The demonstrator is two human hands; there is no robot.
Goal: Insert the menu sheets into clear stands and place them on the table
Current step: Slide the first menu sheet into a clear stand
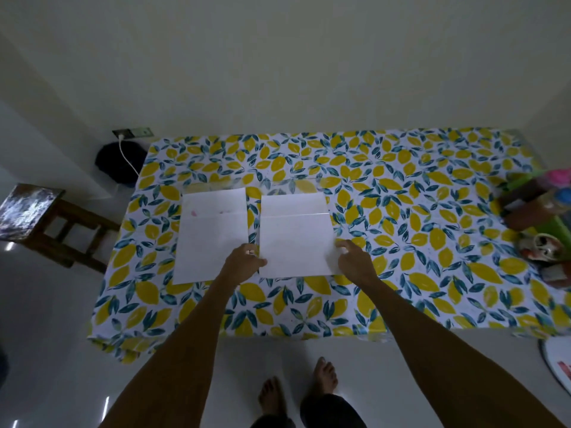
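Observation:
Two white menu sheets lie side by side on the lemon-print tablecloth (pixel 401 230). Each one seems to sit in a clear stand, seen only as faint glossy edges. The left sheet (pixel 210 239) lies untouched apart from my wrist over its lower right corner. My left hand (pixel 245 262) pinches the lower left edge of the right sheet (pixel 296 239). My right hand (pixel 353 257) holds that sheet's lower right corner, fingers curled on it. The stand around the right sheet shows a bright fold line (pixel 295 215) across its upper part.
A green basket (pixel 556 227) with bottles and jars stands at the table's right edge. A wooden stool (pixel 46 220) is off the left side, with a dark bag (pixel 119 162) and a white cable by the wall. My bare feet are on the floor below the table's front edge.

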